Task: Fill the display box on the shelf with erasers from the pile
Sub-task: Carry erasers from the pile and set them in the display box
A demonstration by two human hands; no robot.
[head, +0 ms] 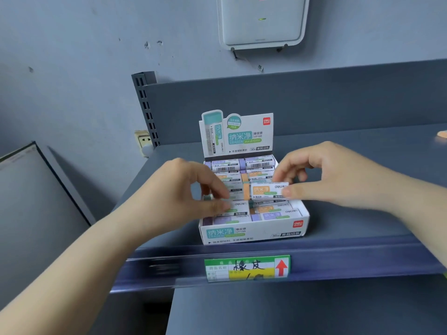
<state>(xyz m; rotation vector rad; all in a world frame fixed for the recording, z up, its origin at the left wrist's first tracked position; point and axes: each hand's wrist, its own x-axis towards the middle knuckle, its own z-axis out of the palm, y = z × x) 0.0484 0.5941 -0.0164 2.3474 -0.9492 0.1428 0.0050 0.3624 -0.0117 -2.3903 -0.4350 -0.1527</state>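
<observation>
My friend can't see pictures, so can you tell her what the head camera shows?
Two hands reach into a nearly full display box of erasers on a grey shelf. The right hand pinches an orange-striped eraser over the box, and the left hand touches erasers inside. A green and yellow price tag sits on the shelf edge.

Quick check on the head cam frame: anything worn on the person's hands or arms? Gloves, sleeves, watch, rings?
Nothing worn that shows. The left hand and right hand are bare, with no gloves and no visible rings. Both forearms are bare to the frame edges: no sleeve cuff, watch, or band in view. Fingernails look short and unpainted. Upper arms are out of frame.
</observation>
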